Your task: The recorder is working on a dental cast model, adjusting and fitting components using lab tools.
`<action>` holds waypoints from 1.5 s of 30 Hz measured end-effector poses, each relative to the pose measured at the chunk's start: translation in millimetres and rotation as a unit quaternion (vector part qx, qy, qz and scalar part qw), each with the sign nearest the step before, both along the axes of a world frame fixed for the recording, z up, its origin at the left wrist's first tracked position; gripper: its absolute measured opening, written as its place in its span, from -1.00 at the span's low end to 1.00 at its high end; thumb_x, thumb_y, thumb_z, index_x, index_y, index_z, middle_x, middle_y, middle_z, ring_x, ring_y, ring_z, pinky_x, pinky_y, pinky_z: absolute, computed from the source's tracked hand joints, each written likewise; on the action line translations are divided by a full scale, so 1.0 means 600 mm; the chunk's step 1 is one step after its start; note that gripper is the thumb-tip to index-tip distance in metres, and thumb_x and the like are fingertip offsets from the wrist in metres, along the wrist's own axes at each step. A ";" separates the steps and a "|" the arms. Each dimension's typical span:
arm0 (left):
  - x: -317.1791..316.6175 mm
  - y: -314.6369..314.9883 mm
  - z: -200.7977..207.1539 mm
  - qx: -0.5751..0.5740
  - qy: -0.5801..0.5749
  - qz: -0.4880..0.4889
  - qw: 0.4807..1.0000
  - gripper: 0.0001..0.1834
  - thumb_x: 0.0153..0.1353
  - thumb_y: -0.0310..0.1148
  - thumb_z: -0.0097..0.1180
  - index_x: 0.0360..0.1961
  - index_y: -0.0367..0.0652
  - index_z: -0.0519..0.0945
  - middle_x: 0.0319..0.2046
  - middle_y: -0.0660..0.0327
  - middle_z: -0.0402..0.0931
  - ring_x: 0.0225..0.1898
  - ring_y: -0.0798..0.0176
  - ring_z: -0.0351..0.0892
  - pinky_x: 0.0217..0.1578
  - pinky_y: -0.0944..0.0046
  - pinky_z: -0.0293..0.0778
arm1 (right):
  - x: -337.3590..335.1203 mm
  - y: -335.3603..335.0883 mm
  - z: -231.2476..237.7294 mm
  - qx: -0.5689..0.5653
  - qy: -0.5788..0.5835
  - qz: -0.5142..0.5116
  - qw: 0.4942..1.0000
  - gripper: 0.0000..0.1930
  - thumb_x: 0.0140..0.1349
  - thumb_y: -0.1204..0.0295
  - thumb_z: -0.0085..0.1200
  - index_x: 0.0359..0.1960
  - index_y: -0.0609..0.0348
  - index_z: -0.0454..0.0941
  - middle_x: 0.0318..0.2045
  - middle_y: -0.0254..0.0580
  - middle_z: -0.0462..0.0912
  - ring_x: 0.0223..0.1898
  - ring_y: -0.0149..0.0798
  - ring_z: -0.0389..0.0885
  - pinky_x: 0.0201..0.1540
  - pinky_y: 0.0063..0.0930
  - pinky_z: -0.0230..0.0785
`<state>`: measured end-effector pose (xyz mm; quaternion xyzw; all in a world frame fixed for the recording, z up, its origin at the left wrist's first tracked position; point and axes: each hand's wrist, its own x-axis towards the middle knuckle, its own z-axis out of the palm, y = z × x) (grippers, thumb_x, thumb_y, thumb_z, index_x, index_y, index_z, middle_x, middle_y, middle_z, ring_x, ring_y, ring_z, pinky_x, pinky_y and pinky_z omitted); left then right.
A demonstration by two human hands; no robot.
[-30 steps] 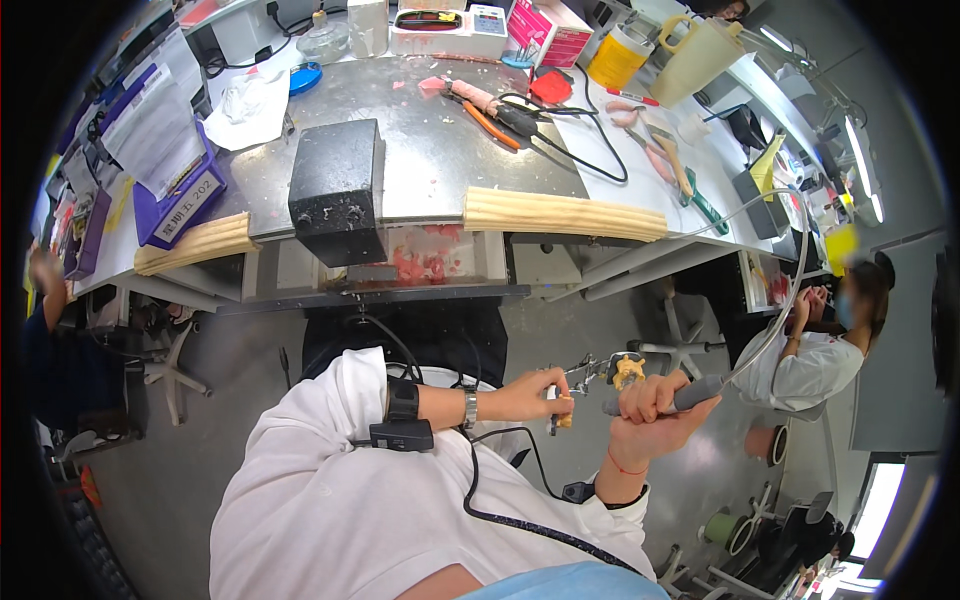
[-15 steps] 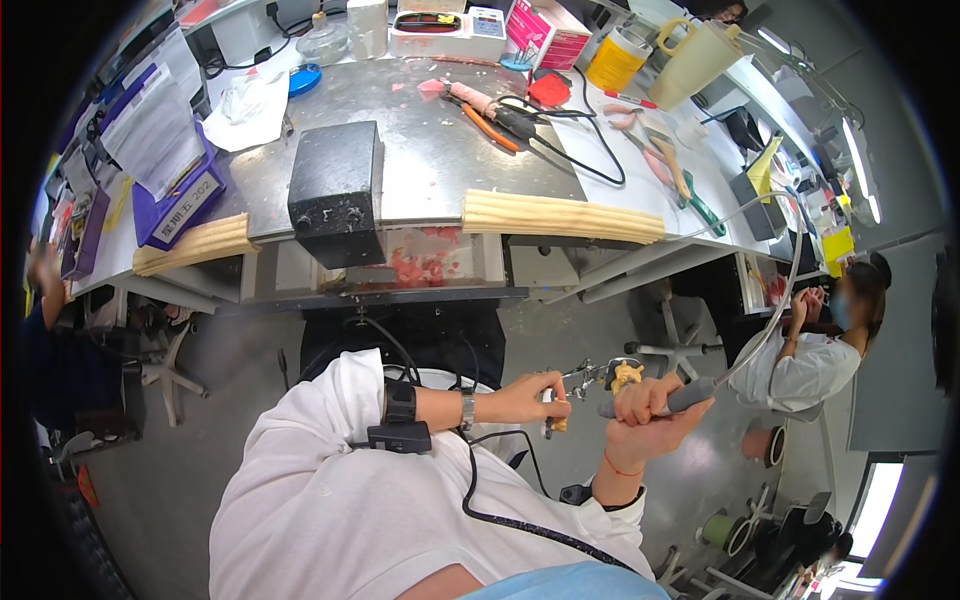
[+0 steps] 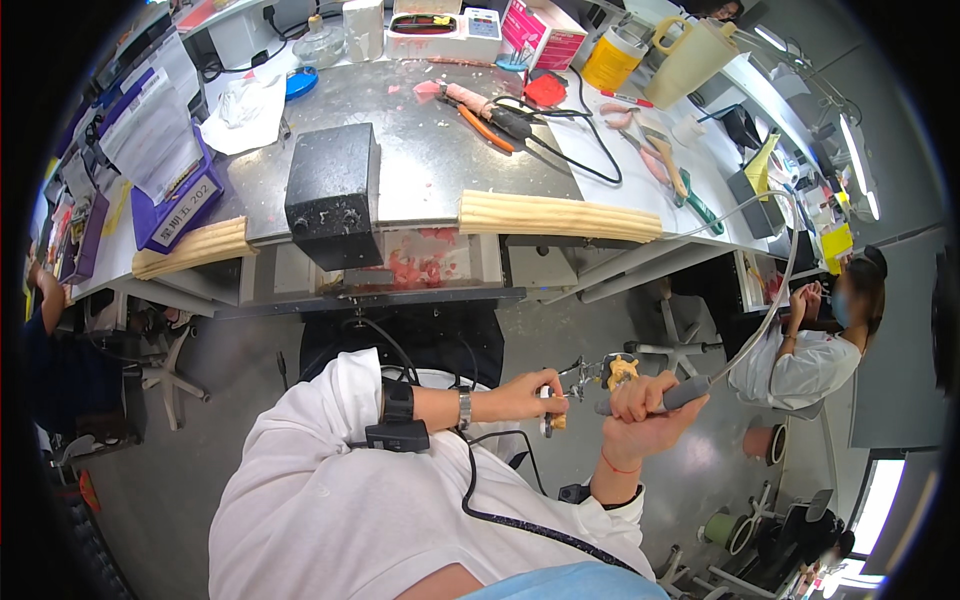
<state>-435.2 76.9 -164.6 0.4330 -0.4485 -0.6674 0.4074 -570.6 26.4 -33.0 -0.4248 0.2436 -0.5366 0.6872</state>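
Observation:
In front of my body, my left hand (image 3: 522,394) has its fingers closed on a small metal hinged frame (image 3: 580,376), which looks like a dental articulator. A tan, tooth-shaped cast (image 3: 622,372) is on the frame's far side, close to my right fingers. Below my left fingertips hangs a white and tan piece (image 3: 553,424), partly hidden. My right hand (image 3: 648,410) wraps round a grey rotary handpiece (image 3: 684,394). From its back end a pale cable (image 3: 768,322) runs up to the right. The handpiece's working tip is too small to make out.
Ahead stands a metal-topped bench (image 3: 430,150) with a black box (image 3: 333,195) at its edge. Below it a drawer (image 3: 488,262) holds pink scraps. Pliers (image 3: 485,130), a yellow tub (image 3: 613,60) and a cream jug (image 3: 692,66) lie beyond. A person (image 3: 800,350) sits at right.
The view has shifted very slightly. The metal frame and cast have moved a few pixels left along with my right hand; both grips look the same.

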 end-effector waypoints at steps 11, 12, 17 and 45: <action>0.006 0.000 0.020 0.079 0.065 0.006 0.995 -0.72 0.21 -0.18 0.16 -0.30 -0.15 0.43 -0.42 0.25 0.58 -0.43 0.48 0.45 -0.42 0.43 0.40 | 0.008 0.001 -0.004 0.001 0.012 -0.025 1.000 -0.36 0.30 -0.26 -0.46 -0.68 0.02 0.13 -0.83 -0.46 0.06 -0.80 -0.48 -0.06 -0.71 -0.56 -0.23; 0.006 0.000 0.020 0.080 0.068 0.008 0.994 -0.72 0.21 -0.18 0.16 -0.30 -0.15 0.43 -0.42 0.25 0.57 -0.43 0.48 0.45 -0.42 0.43 0.39 | 0.008 0.000 -0.003 -0.002 0.013 -0.021 1.000 -0.36 0.30 -0.26 -0.46 -0.68 0.02 0.13 -0.83 -0.46 0.06 -0.80 -0.48 -0.06 -0.71 -0.56 -0.23; 0.007 0.000 0.019 0.079 0.058 0.008 0.995 -0.71 0.20 -0.17 0.17 -0.30 -0.16 0.43 -0.43 0.25 0.57 -0.44 0.47 0.44 -0.43 0.43 0.39 | 0.009 -0.001 -0.008 -0.001 0.018 -0.014 1.000 -0.37 0.29 -0.27 -0.46 -0.67 0.01 0.11 -0.83 -0.46 0.04 -0.80 -0.48 -0.08 -0.71 -0.56 -0.25; 0.002 -0.001 -0.006 0.058 0.048 0.008 0.997 -0.75 0.20 -0.19 0.15 -0.33 -0.13 0.45 -0.43 0.31 0.52 -0.47 0.52 0.37 -0.49 0.46 0.30 | 0.004 -0.006 -0.051 0.044 -0.029 0.016 0.998 -0.33 0.28 -0.29 -0.48 -0.66 0.07 0.17 -0.85 -0.42 0.12 -0.79 -0.47 -0.05 -0.69 -0.54 -0.15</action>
